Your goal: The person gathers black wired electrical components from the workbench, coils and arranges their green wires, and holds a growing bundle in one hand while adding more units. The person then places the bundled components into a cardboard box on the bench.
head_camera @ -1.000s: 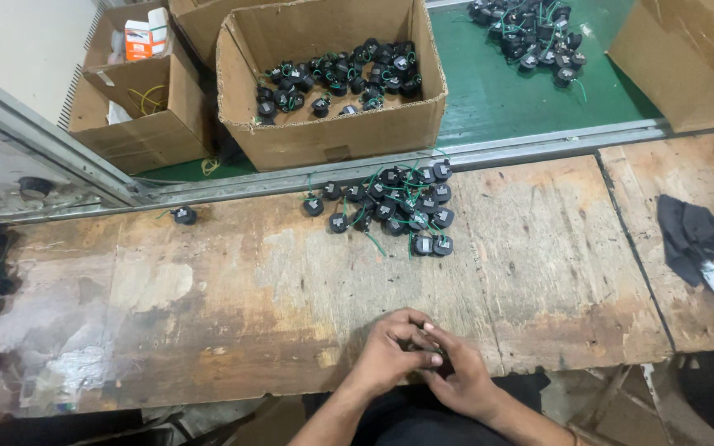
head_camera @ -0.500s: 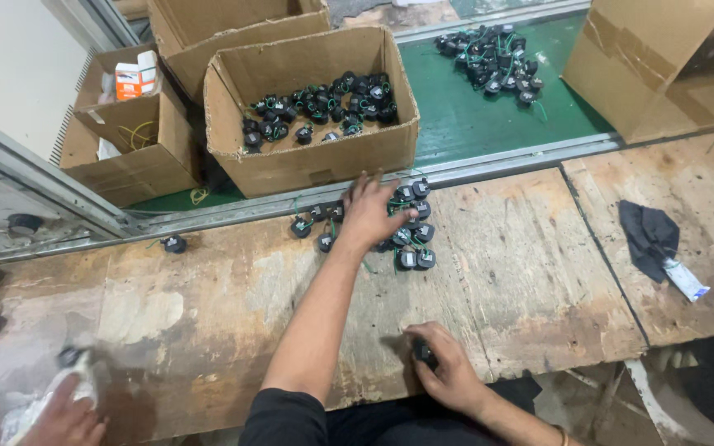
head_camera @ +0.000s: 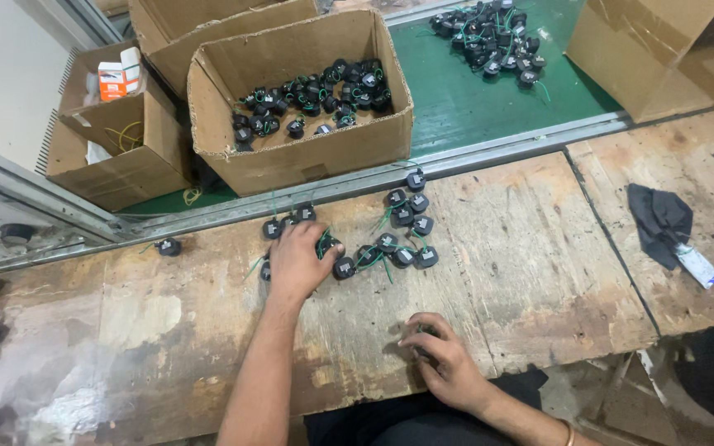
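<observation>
Our left hand (head_camera: 297, 263) reaches out flat over the worn wooden worktop (head_camera: 530, 264), its fingers spread and pressing down on the near end of a loose cluster of small black parts (head_camera: 390, 239) with green wires; we cannot tell whether it actually grips one. Our right hand (head_camera: 444, 359) rests close to us at the worktop's front edge, fingers curled around one small black part (head_camera: 425, 334) that is mostly hidden beneath them. Beyond the cluster, past a metal rail (head_camera: 489, 157), we see an open cardboard box (head_camera: 307, 157) holding more of the same parts, and a further heap (head_camera: 489, 37) lies on the green surface (head_camera: 473, 107). A dark cloth (head_camera: 661, 219) lies well off to our right.
</observation>
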